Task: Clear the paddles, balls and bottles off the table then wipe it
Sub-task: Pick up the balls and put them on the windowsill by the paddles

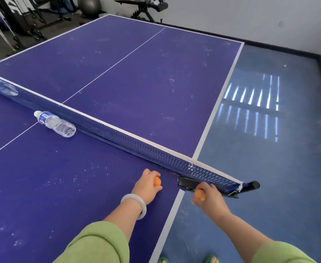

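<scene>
Head view.

1. Table. The purple-blue table-tennis table with white border lines (79, 186) fills the left and centre of the view. A dark blue mesh net with a white top band (136, 143) crosses it from the left edge to the lower right. A black clamp bracket (185, 184) fixes the net at the side nearest me. The surface shows pale dusty marks on both halves.

2. Left hand. My left hand (148, 184) is over the near half of the table, close to the net and to the side border line. Its fingers are curled round a small orange ball (157, 181), which shows between thumb and fingers. A pale, translucent ring bangle (135, 205) sits on the wrist, and a light green sleeve (98, 242) covers the forearm.

3. Right hand. My right hand (211, 196) is beyond the table's side edge, over the floor, just beside the clamp bracket. It grips a second small orange ball (199, 194), which shows on the thumb side of the hand.

4. Bottle. A clear plastic water bottle with a blue label and white cap (55, 123) lies on its side on the near half, against the foot of the net, across the white centre line. It is well apart from both hands.

5. Surroundings. The glossy blue floor (269, 177) lies to the right of the table, with a small white ball (284, 66) resting near the far wall. A grey exercise ball (89, 5) and black gym frames (28, 18) stand beyond the far end. My green sandals (163, 260) show at the lower edge.
</scene>
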The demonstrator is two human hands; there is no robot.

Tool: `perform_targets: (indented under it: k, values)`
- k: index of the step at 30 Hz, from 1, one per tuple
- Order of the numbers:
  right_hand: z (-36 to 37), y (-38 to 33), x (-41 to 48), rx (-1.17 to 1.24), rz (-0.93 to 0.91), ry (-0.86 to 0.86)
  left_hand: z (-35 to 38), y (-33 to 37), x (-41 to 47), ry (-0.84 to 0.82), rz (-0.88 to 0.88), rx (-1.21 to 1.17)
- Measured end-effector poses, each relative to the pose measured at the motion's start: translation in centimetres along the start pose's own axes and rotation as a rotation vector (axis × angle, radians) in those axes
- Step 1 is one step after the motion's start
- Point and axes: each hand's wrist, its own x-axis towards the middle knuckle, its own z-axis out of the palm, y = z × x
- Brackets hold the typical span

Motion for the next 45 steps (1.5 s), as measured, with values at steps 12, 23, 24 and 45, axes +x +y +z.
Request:
perform_targets:
  k: [12, 23, 24, 45]
  values:
    - [-1.9, 5.3, -6.9, 0.087, 0.142, 0.055, 5.2, 7.6, -5.4, -0.205, 0.174, 0.008]
    - [-5.9, 22.5, -26.1, 0.313, 0.444, 0.379, 19.1, 23.1, -17.8, -0.442, 0.519, 0.157]
    - [-5.8, 24.5, -29.0, 0.336, 0.485, 0.409, 21.1, 24.5, -20.2, -0.471, 0.547, 0.155]
    - [5.6, 50.7, -83.9, 0.844, 1.188, 1.020, 56.1, 41.0, -68.9, -1.154, 1.265, 0.509]
